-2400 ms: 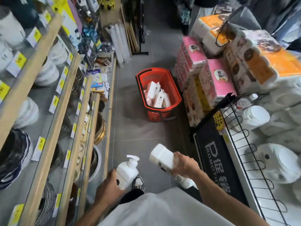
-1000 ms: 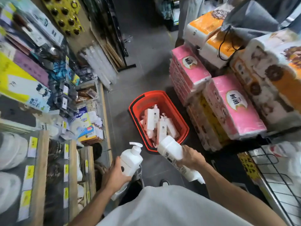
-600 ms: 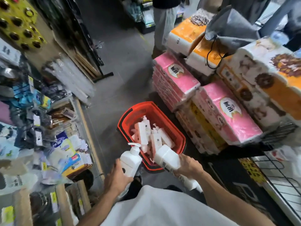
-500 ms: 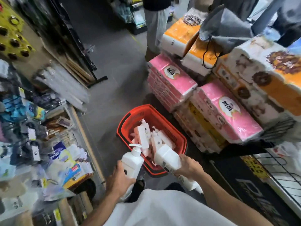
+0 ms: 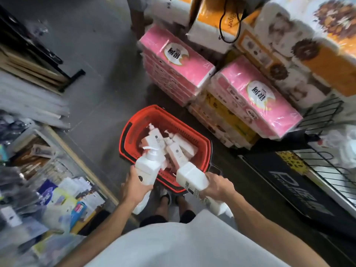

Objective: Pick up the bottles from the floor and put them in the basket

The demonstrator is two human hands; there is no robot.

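I hold both bottles out over the near edge of the basket (image 5: 146, 110) so that a short drop lands them inside and not on the floor (image 5: 100, 74). The left hand (image 5: 134, 187) is curled round the body of a pump bottle (image 5: 147, 167), with the pump head pointing forward over the basket's near left corner. The right hand (image 5: 217, 186) is closed round the middle of a second bottle (image 5: 192, 178), carried the other way about: flat base ahead above the near rim, pump end back under my wrist. Neither hand is free. The basket stands on the floor just in front of my feet (image 5: 166, 197), close beside the stacked tissue packs (image 5: 258, 97). A pile (image 5: 173, 149) of white bottles lies crosswise in it already. I judge the carry all but done; what is left is to lower and let go, gently, since the pile sits high and a bottle dropped hard could bounce out.
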